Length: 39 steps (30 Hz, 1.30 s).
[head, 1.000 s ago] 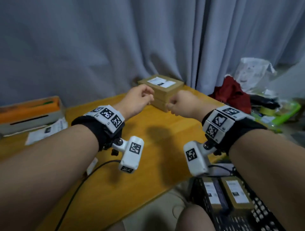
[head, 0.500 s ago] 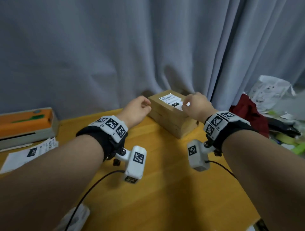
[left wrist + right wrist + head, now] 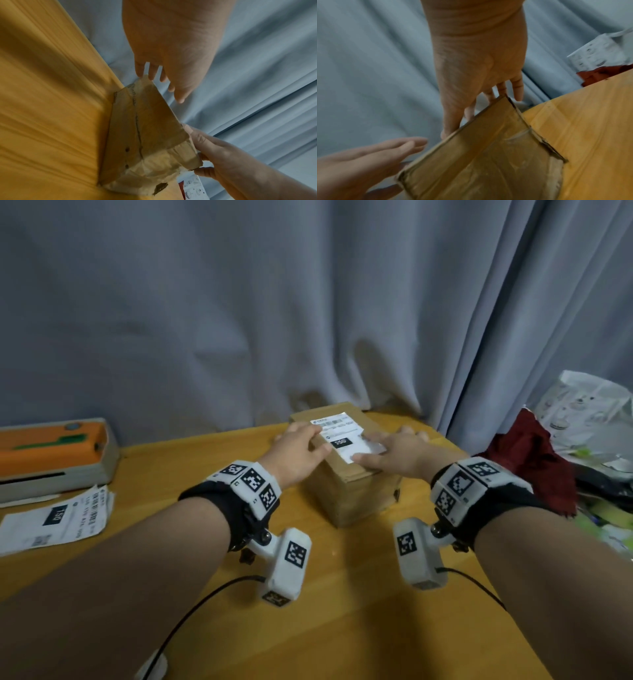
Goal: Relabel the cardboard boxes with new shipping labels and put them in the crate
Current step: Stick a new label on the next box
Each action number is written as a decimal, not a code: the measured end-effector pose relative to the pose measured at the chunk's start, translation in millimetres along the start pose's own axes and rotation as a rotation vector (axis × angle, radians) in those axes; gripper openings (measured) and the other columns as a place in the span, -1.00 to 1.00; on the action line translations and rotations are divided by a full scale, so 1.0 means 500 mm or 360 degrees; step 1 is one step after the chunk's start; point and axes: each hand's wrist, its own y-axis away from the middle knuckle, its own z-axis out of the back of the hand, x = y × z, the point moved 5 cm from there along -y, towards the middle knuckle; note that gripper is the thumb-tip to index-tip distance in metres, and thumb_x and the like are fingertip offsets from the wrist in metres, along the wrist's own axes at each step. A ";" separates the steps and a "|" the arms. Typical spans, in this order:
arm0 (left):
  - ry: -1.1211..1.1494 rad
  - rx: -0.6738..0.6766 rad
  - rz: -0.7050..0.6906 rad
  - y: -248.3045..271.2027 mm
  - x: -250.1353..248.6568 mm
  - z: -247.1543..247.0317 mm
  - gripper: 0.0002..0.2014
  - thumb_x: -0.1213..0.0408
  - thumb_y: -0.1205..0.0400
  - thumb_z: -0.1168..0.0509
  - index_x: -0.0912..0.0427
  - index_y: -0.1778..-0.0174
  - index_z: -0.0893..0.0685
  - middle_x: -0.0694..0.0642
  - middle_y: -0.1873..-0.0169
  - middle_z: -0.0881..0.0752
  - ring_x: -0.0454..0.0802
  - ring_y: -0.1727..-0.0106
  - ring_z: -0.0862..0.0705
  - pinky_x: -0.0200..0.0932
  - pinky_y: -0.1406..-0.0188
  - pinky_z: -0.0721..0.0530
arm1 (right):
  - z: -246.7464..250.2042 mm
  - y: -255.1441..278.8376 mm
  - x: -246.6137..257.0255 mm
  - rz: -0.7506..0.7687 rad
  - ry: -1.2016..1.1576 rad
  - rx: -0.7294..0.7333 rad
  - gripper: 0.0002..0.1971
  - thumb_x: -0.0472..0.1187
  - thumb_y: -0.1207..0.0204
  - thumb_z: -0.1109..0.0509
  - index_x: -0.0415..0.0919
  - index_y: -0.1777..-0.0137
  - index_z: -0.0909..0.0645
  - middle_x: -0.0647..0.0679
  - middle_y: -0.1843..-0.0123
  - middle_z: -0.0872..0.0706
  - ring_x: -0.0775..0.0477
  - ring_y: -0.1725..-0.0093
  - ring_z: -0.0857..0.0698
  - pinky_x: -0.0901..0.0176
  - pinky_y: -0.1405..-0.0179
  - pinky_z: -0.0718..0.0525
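Cardboard box (image 3: 346, 474) sits mid-frame in the head view on the table (image 3: 359, 628), a label (image 3: 346, 436) on top. The left hand (image 3: 299, 448) and right hand (image 3: 397, 453) lie flat on it, fingers straight. In the left wrist view, the box (image 3: 150, 135) fills the lower middle. In the right wrist view, straight fingers (image 3: 518, 92) touch its top edge.

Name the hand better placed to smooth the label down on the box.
Probably right: the right hand already lies flat on the label, while the left hand rests on the box's left top edge.
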 end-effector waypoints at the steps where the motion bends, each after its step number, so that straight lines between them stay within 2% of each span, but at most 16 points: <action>1: -0.0077 0.0032 0.0038 0.018 0.012 0.005 -0.45 0.02 -0.68 -0.18 0.16 -0.56 -0.33 0.17 -0.57 -0.28 0.14 -0.60 -0.23 -0.01 -0.62 -0.14 | -0.003 0.025 0.028 0.0080 -0.0015 0.0008 -0.26 0.44 -0.42 -0.19 0.30 -0.59 -0.15 -0.21 -0.58 -0.22 -0.35 -0.56 -0.17 -0.15 -0.49 -0.23; 6: -0.0021 0.0106 0.0164 0.140 0.082 0.052 -0.44 0.02 -0.71 -0.12 0.10 -0.62 -0.24 0.08 -0.66 -0.07 0.00 -0.67 -0.05 -0.16 -0.61 0.00 | -0.033 0.125 0.147 0.0490 0.0018 -0.0042 -0.40 0.23 -0.52 -0.29 0.04 -0.52 -0.40 -0.07 -0.47 -0.51 -0.11 -0.42 -0.48 0.13 -0.30 -0.46; 7: -0.0013 0.0117 0.0168 0.165 0.093 0.066 -0.47 0.04 -0.72 -0.11 0.08 -0.61 -0.25 0.07 -0.66 -0.07 -0.02 -0.67 -0.06 -0.19 -0.59 0.00 | -0.039 0.138 0.163 0.0551 0.0009 -0.0047 -0.43 0.22 -0.51 -0.31 0.03 -0.48 -0.45 -0.03 -0.41 -0.57 -0.10 -0.31 -0.59 0.17 -0.16 -0.54; 9: -0.0081 0.0152 0.0179 0.208 0.111 0.094 -0.52 0.08 -0.73 -0.08 0.05 -0.60 -0.29 0.07 -0.66 -0.11 -0.02 -0.66 -0.09 -0.23 -0.57 -0.01 | -0.048 0.167 0.192 0.0623 -0.0131 0.0001 -0.50 0.15 -0.49 -0.38 0.01 -0.41 -0.53 0.03 -0.13 -0.66 -0.08 0.15 -0.73 0.26 0.28 -0.60; 11: -0.0181 0.0182 0.0172 0.243 0.121 0.118 -0.55 0.11 -0.75 -0.06 0.04 -0.59 -0.31 0.09 -0.65 -0.15 -0.01 -0.66 -0.10 -0.21 -0.57 -0.02 | -0.060 0.198 0.221 0.0723 -0.0222 0.0061 -0.60 0.06 -0.49 -0.43 -0.05 -0.30 -0.61 0.11 0.18 -0.61 -0.03 0.45 -0.65 0.25 0.49 -0.54; 13: -0.0254 0.0191 0.0184 0.272 0.128 0.132 -0.57 0.17 -0.76 -0.05 0.05 -0.57 -0.36 0.11 -0.62 -0.22 0.04 -0.64 -0.15 -0.20 -0.56 -0.05 | -0.070 0.223 0.251 0.0828 -0.0117 0.0057 -0.87 -0.01 -0.51 -0.44 -0.04 0.10 -0.69 0.13 0.39 -0.51 0.10 0.50 -0.50 0.21 0.48 -0.44; 14: -0.0290 0.0178 0.0191 0.282 0.131 0.136 -0.59 0.19 -0.76 -0.05 0.05 -0.56 -0.38 0.12 -0.61 -0.26 0.07 -0.63 -0.17 -0.18 -0.56 -0.06 | -0.073 0.231 0.265 0.0863 -0.0022 0.0043 -0.77 -0.02 -0.51 -0.43 -0.01 0.36 -0.59 0.09 0.46 -0.46 0.11 0.49 -0.43 0.16 0.46 -0.36; 16: -0.0338 0.0141 0.0223 0.298 0.140 0.139 -0.61 0.19 -0.75 -0.06 -0.01 -0.53 -0.42 0.13 -0.56 -0.34 0.14 -0.59 -0.22 -0.10 -0.56 -0.09 | -0.077 0.248 0.291 0.0932 0.0176 0.0027 -0.55 -0.02 -0.51 -0.42 -0.12 0.55 -0.38 -0.07 0.49 -0.46 0.01 0.48 -0.39 0.07 0.45 -0.31; 18: -0.0345 0.0125 0.0259 0.311 0.147 0.136 -0.61 0.15 -0.75 -0.04 -0.07 -0.52 -0.42 0.12 -0.50 -0.39 0.17 -0.54 -0.25 -0.04 -0.54 -0.13 | -0.078 0.259 0.308 0.1004 0.0259 0.0010 -0.55 -0.04 -0.48 -0.42 -0.24 0.53 -0.39 -0.30 0.36 -0.59 -0.15 0.39 -0.48 -0.05 0.39 -0.42; 20: -0.0317 0.0144 0.0261 0.322 0.151 0.129 -0.59 0.08 -0.74 -0.02 -0.10 -0.55 -0.37 0.12 -0.50 -0.38 0.19 -0.55 -0.25 0.02 -0.56 -0.15 | -0.080 0.262 0.316 0.1034 0.0340 -0.0045 -0.61 -0.07 -0.48 -0.42 -0.26 0.48 -0.46 -0.35 0.23 -0.67 -0.28 0.25 -0.57 -0.08 0.31 -0.46; 22: -0.0245 0.0151 0.0255 0.333 0.152 0.124 -0.57 0.03 -0.74 -0.01 -0.11 -0.56 -0.34 0.10 -0.54 -0.35 0.19 -0.58 -0.22 0.08 -0.60 -0.14 | -0.081 0.260 0.317 0.1013 0.0337 -0.0095 -0.69 -0.11 -0.49 -0.41 -0.30 0.39 -0.59 -0.32 0.19 -0.72 -0.26 0.21 -0.59 0.02 0.30 -0.43; 24: -0.0161 0.0150 0.0257 0.337 0.156 0.121 -0.57 0.02 -0.74 0.00 -0.11 -0.57 -0.32 0.10 -0.56 -0.32 0.18 -0.60 -0.21 0.13 -0.61 -0.14 | -0.081 0.258 0.315 0.1020 0.0299 -0.0122 -0.74 -0.12 -0.49 -0.41 -0.35 0.24 -0.71 -0.26 0.15 -0.75 -0.22 0.15 -0.64 0.03 0.22 -0.54; 27: -0.0112 0.0144 0.0226 0.334 0.162 0.121 -0.56 0.00 -0.74 -0.01 -0.10 -0.56 -0.34 0.11 -0.57 -0.32 0.16 -0.60 -0.23 0.12 -0.61 -0.16 | -0.078 0.263 0.304 0.1090 0.0266 -0.0158 -0.80 -0.08 -0.48 -0.42 -0.18 0.08 -0.78 -0.10 0.09 -0.78 -0.13 0.02 -0.68 -0.03 0.02 -0.60; 30: -0.0121 0.0155 0.0210 0.329 0.167 0.121 -0.56 0.00 -0.73 -0.03 -0.11 -0.56 -0.35 0.11 -0.57 -0.32 0.13 -0.60 -0.23 0.07 -0.61 -0.16 | -0.071 0.277 0.301 0.1130 0.0200 -0.0086 -0.77 -0.02 -0.45 -0.47 0.05 -0.09 -0.76 0.09 0.00 -0.77 0.03 -0.02 -0.65 0.06 -0.05 -0.58; 36: -0.0211 0.0217 0.0206 0.334 0.162 0.123 -0.49 -0.12 -0.68 -0.06 -0.19 -0.58 -0.26 0.05 -0.60 -0.28 0.13 -0.64 -0.14 0.03 -0.60 -0.07 | -0.078 0.274 0.321 0.1167 0.0240 -0.0222 -0.90 -0.12 -0.45 -0.42 0.03 0.12 -0.78 0.05 0.12 -0.78 -0.06 0.07 -0.68 -0.05 0.04 -0.64; 39: -0.0245 0.0205 0.0185 0.327 0.164 0.127 -0.46 -0.18 -0.64 -0.11 -0.19 -0.57 -0.29 0.07 -0.57 -0.34 0.14 -0.61 -0.20 0.06 -0.61 -0.14 | -0.078 0.274 0.319 0.1192 0.0245 -0.0194 -0.89 -0.13 -0.46 -0.43 -0.02 0.10 -0.78 0.04 0.11 -0.79 -0.07 0.06 -0.69 -0.06 0.04 -0.64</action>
